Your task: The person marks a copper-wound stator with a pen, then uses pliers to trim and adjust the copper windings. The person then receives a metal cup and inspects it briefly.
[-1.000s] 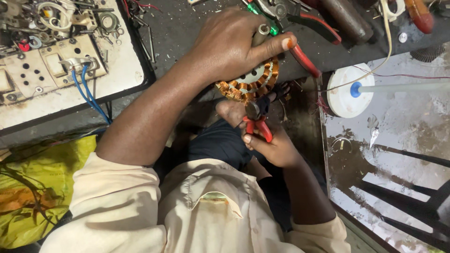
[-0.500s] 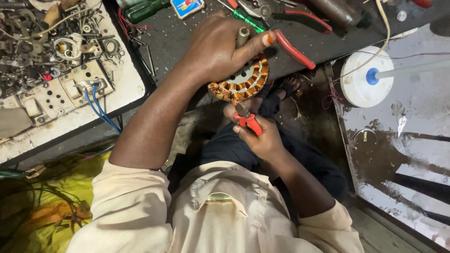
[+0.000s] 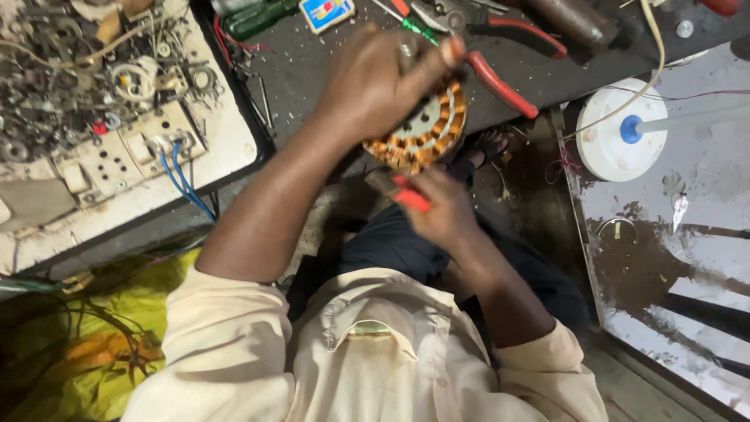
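My left hand grips a round motor stator with orange copper windings, held at the edge of a dark workbench. Its fingers wrap over the top of the stator and hide much of it. Just below, my right hand is closed on a small red-handled tool, whose tip sits at the stator's lower rim. Both hands are above my lap, in dark trousers.
Red-handled pliers and green-handled screwdrivers lie on the bench behind the stator. A white switchboard with blue wires and a heap of metal scrap sit at left. A white disc rests at right, yellow cloth at lower left.
The view has shifted, so the bench and hands sit slightly lower and left. My right hand has turned the red-handled tool under the stator. My left hand keeps its grip.
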